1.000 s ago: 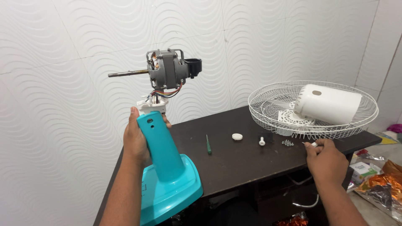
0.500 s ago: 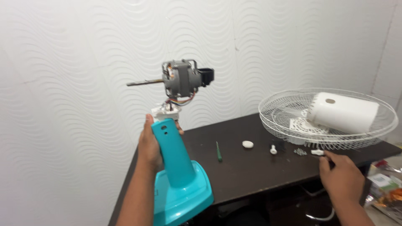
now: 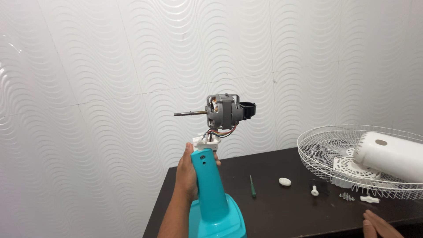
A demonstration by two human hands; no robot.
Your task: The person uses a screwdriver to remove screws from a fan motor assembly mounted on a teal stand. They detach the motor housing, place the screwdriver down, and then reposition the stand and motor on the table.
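Left hand [image 3: 187, 174] grips the teal fan stand [image 3: 210, 194] alone; the top-heavy motor [image 3: 224, 112] could tip it. Right hand [image 3: 379, 224] lies flat, empty, at the table's [image 3: 282, 211] front edge.

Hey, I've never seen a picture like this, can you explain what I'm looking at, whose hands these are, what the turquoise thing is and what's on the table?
The picture comes from a camera worn on a person's head, looking down at their own two hands. The left hand has its grip around a turquoise fan stand, held upright. On top sits the bare grey fan motor with its shaft pointing left and wires showing. The right hand is at the bottom edge, open and holding nothing. On the dark table lie a green screwdriver, a small white oval cap, a white knob, some small screws, and a white wire fan guard with a white motor cover resting in it.
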